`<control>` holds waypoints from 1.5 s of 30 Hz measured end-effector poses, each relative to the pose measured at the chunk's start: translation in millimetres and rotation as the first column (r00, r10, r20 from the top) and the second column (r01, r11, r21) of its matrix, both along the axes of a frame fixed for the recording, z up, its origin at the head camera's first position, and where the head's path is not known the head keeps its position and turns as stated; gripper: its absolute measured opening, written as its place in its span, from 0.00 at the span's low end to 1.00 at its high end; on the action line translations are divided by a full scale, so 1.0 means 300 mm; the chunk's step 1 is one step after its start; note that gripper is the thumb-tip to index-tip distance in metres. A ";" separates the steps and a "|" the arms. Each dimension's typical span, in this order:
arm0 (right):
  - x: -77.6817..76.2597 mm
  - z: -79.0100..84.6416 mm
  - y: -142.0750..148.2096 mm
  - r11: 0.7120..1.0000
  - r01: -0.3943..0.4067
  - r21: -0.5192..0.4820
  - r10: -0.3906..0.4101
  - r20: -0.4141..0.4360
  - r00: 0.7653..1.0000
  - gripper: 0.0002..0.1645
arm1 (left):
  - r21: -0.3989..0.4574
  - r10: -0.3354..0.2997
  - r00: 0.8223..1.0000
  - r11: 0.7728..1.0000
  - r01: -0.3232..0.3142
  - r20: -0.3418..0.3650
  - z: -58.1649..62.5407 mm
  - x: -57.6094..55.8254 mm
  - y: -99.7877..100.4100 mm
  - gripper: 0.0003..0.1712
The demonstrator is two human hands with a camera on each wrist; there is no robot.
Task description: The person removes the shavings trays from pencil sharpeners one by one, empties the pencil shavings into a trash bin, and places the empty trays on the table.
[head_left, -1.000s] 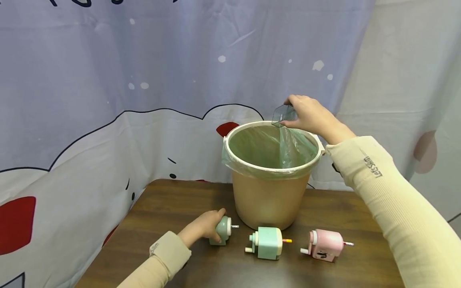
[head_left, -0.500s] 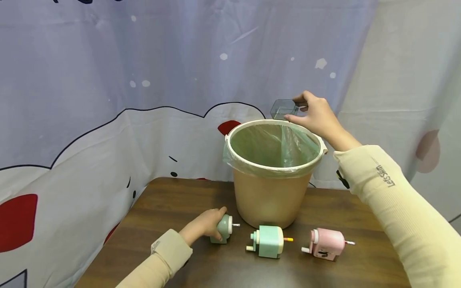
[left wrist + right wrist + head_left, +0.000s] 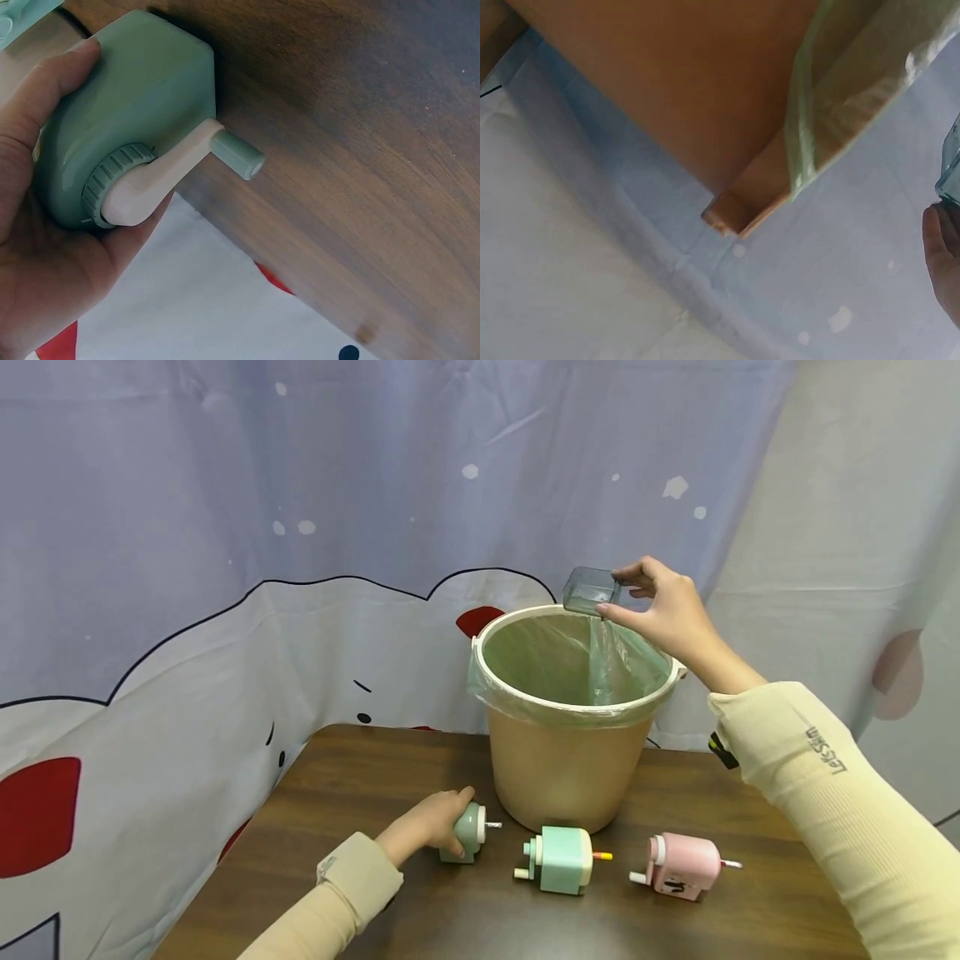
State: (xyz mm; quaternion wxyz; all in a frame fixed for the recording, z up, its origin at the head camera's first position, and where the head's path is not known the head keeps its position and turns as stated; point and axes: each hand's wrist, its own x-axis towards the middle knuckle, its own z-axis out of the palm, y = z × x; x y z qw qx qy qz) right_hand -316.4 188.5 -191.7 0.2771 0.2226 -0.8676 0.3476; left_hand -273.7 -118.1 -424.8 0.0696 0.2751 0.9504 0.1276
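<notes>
My left hand [image 3: 429,823] grips a grey-green crank pencil sharpener [image 3: 468,833] standing on the table, a pencil end poking out of its right side. In the left wrist view, the sharpener's crank [image 3: 161,180] points away from the palm, with the thumb across the body. Above the back rim of a lined bin [image 3: 570,768], my right hand [image 3: 667,610] pinches a clear grey plastic shavings tray [image 3: 591,591] between thumb and fingers. Only a corner of that tray [image 3: 951,169] shows in the right wrist view. No shavings are visible in it.
A mint-green sharpener [image 3: 562,860] with a yellow-orange pencil stands in front of the bin. Right of it is a pink sharpener [image 3: 684,866] with a pencil. A green plastic liner [image 3: 615,660] hangs inside the bin. Behind the wooden table [image 3: 360,768] hangs a printed curtain [image 3: 375,485].
My right hand has turned the shavings tray from steeply tipped to closer to level and drawn slightly right. My left hand keeps its grip on the grey-green sharpener.
</notes>
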 end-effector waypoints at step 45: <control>0.380 -0.288 -0.263 0.873 -0.477 -0.104 0.487 0.249 0.837 0.34 | -0.030 -0.016 0.998 0.999 0.015 -0.053 -0.010 0.016 -0.018 0.38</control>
